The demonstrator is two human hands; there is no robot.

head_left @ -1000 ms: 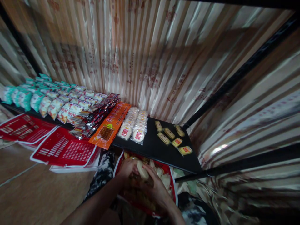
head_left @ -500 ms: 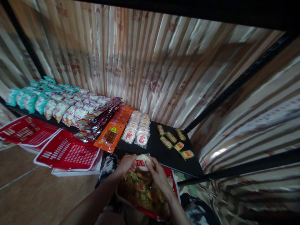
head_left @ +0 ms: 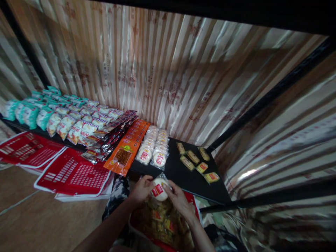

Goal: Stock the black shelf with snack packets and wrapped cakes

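Observation:
Between my two hands is a round white cracker packet [head_left: 159,189] in clear wrap with a red label, tilted toward me. My left hand [head_left: 142,190] pinches its left edge. On the opposite edge, the thumb of my right hand [head_left: 178,197] presses on the front, with the fingers behind. Directly below sits a red basket [head_left: 138,229] filled with small yellow-green wrapped packets [head_left: 168,224]. Just beyond my hands, two rows of matching round white packets [head_left: 159,158] stand on the black shelf [head_left: 181,178].
Several small yellow packets [head_left: 193,156] lie at the shelf's right end. Left of the white rows are an orange snack bag [head_left: 127,148], dark stacked bags [head_left: 111,136], and white and teal bags [head_left: 30,113]. Two red baskets [head_left: 76,175] stand on the floor at left. Black posts [head_left: 270,94] frame the shelf.
The round white packet has been turned and tilted between my hands, so its label now slants. Both hands still grip it. The view has shifted slightly.

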